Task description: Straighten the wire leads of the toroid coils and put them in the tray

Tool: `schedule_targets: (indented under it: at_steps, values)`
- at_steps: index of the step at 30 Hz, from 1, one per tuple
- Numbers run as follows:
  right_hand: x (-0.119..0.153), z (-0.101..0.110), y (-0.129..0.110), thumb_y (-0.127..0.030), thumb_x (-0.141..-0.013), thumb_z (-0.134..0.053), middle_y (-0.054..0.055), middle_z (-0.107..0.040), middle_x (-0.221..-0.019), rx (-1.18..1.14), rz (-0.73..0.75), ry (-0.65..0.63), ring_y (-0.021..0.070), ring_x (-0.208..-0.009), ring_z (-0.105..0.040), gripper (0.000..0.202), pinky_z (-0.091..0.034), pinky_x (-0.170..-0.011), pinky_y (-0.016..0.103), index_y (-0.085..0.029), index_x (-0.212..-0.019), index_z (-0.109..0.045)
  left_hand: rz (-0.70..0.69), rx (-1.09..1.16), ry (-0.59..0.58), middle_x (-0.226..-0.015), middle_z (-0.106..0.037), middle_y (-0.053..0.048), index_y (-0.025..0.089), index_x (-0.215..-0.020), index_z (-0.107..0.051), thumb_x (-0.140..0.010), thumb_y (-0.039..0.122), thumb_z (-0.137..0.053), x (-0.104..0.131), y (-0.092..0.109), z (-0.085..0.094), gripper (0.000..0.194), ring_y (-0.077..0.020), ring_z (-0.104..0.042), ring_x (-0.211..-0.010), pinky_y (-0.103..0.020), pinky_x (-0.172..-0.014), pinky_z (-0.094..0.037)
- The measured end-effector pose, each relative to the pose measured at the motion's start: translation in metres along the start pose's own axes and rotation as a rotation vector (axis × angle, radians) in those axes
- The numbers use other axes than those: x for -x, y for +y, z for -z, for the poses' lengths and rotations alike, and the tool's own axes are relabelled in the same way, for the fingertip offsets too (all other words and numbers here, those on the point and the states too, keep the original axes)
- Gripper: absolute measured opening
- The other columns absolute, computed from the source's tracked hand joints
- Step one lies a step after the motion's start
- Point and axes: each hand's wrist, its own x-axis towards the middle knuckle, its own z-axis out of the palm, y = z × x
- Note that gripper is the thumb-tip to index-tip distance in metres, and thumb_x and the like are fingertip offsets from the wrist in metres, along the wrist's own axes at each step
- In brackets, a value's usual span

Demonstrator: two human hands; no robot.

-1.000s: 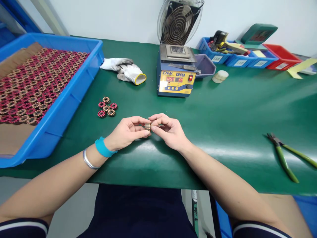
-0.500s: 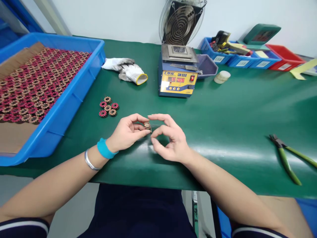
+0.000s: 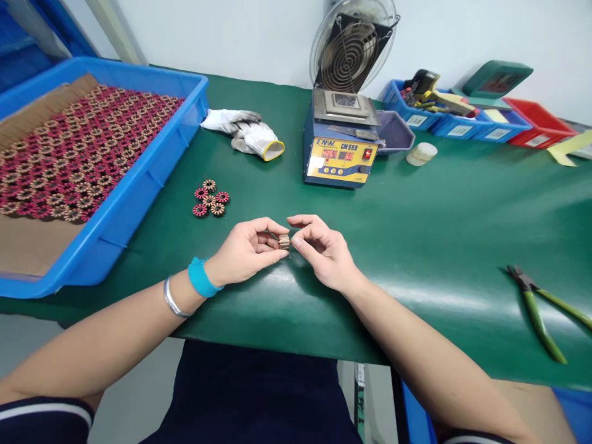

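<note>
My left hand holds a small copper-wound ring coil on edge between thumb and fingers. Close against the coil's right side, my right hand has thumb and index finger pinched together; what sits between these tips is too small to make out. A thin wire end shows just below the coil. Several similar wound ring coils, some with pink and some with copper faces, lie in a cluster on the green mat, up and left of my left hand.
A blue tray full of wound rings stands at left. White gloves lie behind. A solder pot with lit display stands at the back, beside a purple bin and white jar. Green-handled cutters lie at right.
My right thumb and index finger have closed from a wide curl into a pinch beside the coil. The coil in my left hand has turned more upright. The whole view has shifted slightly.
</note>
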Motion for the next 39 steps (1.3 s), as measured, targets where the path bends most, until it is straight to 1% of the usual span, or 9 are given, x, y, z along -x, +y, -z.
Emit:
schedule_targets:
  at_steps: [6,10,16,22,24,27,30,36,39]
  values:
    - [-0.002,0.002,0.002,-0.033,-0.078,-0.067,0.010,-0.064,-0.110,-0.068,-0.064,0.067,0.0234,-0.108,-0.059,0.021,-0.047,-0.093,0.040,-0.019,-0.064,-0.061,0.016,-0.010,-0.014,-0.082,-0.069,-0.004,0.012,-0.093,-0.063,-0.067,0.013,-0.077,0.001,0.001,-0.001,0.030,-0.0128,-0.065,-0.072,-0.026,-0.068,-0.055]
    - [-0.005,0.006,0.003,-0.030,-0.074,-0.064,0.006,-0.068,-0.103,-0.258,-0.166,0.132,0.0224,-0.103,-0.060,0.022,-0.047,-0.092,0.039,-0.019,-0.056,-0.058,-0.013,0.008,-0.043,-0.082,-0.068,-0.003,0.013,-0.096,-0.064,-0.068,0.011,-0.075,0.003,0.005,-0.001,0.030,-0.0125,-0.065,-0.075,-0.024,-0.069,-0.055]
    - [-0.006,0.005,0.000,-0.030,-0.071,-0.070,0.004,-0.067,-0.095,-0.372,-0.238,-0.064,0.0164,-0.085,-0.062,0.016,-0.049,-0.085,0.035,-0.018,-0.063,-0.064,-0.118,-0.029,-0.107,-0.091,-0.068,-0.006,0.014,-0.095,-0.071,-0.076,0.018,-0.072,0.004,0.008,0.001,0.020,-0.0150,-0.064,-0.080,-0.028,-0.073,-0.055]
    - [-0.004,0.005,0.000,-0.030,-0.072,-0.073,0.007,-0.066,-0.101,-0.295,-0.166,-0.114,0.0163,-0.086,-0.063,0.017,-0.051,-0.084,0.036,-0.017,-0.064,-0.065,-0.152,-0.086,-0.109,-0.088,-0.069,-0.006,0.015,-0.091,-0.073,-0.077,0.021,-0.072,0.002,0.008,0.001,0.014,-0.0154,-0.064,-0.079,-0.028,-0.074,-0.054]
    - [-0.005,0.008,-0.001,-0.029,-0.070,-0.074,0.008,-0.067,-0.106,-0.262,-0.147,-0.068,0.0199,-0.095,-0.063,0.019,-0.051,-0.087,0.039,-0.017,-0.061,-0.064,-0.144,-0.077,-0.102,-0.087,-0.068,-0.005,0.016,-0.089,-0.073,-0.076,0.022,-0.074,0.002,0.009,0.000,0.015,-0.0150,-0.065,-0.077,-0.029,-0.075,-0.055]
    - [-0.007,0.015,-0.004,-0.030,-0.070,-0.072,0.007,-0.068,-0.108,-0.290,-0.116,0.117,0.0239,-0.109,-0.061,0.022,-0.050,-0.093,0.043,-0.019,-0.056,-0.060,-0.140,-0.080,-0.075,-0.089,-0.068,-0.005,0.016,-0.088,-0.072,-0.074,0.024,-0.075,0.003,0.011,0.000,0.016,-0.0153,-0.065,-0.077,-0.032,-0.078,-0.056]
    - [-0.008,0.018,-0.007,-0.034,-0.071,-0.072,0.006,-0.070,-0.107,-0.307,-0.095,0.274,0.0244,-0.110,-0.061,0.024,-0.050,-0.094,0.045,-0.020,-0.057,-0.059,-0.127,-0.089,-0.046,-0.088,-0.068,-0.006,0.015,-0.088,-0.071,-0.073,0.024,-0.076,0.003,0.011,0.000,0.018,-0.0163,-0.065,-0.079,-0.033,-0.079,-0.056]
    - [-0.003,0.005,-0.003,-0.041,-0.067,-0.079,0.010,-0.066,-0.111,-0.228,-0.150,0.040,0.0240,-0.109,-0.062,0.026,-0.051,-0.092,0.042,-0.019,-0.073,-0.069,-0.115,-0.040,-0.007,-0.092,-0.069,-0.006,0.014,-0.092,-0.068,-0.070,0.021,-0.079,0.002,0.008,0.000,0.026,-0.0197,-0.067,-0.088,-0.035,-0.084,-0.056]
    - [-0.001,0.001,-0.001,-0.047,-0.071,-0.077,0.010,-0.065,-0.110,-0.256,-0.139,0.024,0.0218,-0.105,-0.064,0.030,-0.052,-0.092,0.040,-0.018,-0.071,-0.068,-0.098,-0.031,-0.013,-0.095,-0.070,-0.007,0.013,-0.096,-0.068,-0.070,0.018,-0.078,0.003,0.006,0.000,0.028,-0.0199,-0.067,-0.091,-0.035,-0.088,-0.055]
